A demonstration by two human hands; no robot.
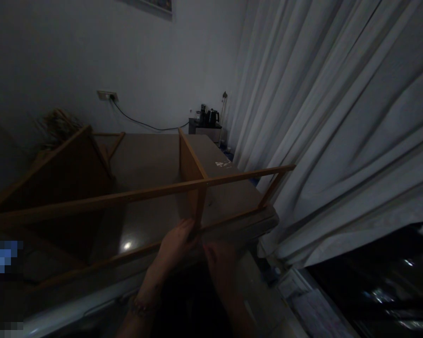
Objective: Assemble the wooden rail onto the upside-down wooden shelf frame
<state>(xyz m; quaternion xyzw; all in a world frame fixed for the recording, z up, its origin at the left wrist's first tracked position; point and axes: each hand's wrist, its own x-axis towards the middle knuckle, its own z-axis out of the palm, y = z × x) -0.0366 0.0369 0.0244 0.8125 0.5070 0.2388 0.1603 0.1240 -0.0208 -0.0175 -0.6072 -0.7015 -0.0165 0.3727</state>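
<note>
A wooden shelf frame (151,191) lies on its side on a table, with its long rails running across the view. My left hand (178,239) is closed around the foot of a short upright post (200,204), where it meets the lower rail; some of its fingers are hidden. Just right of it, below the same joint, is my right hand (221,258). It is blurred and dim, and its fingers look curled together. Whatever they may hold cannot be made out. A wooden cross panel (191,157) stands up behind the post.
The frame rests on a grey-brown tabletop (144,155). A broad wooden panel (56,173) rises at left near dried stalks (58,124). A black kettle (212,117) stands on a small cabinet at the back. A cable (141,123) hangs along the wall. White curtains (324,117) fall at right.
</note>
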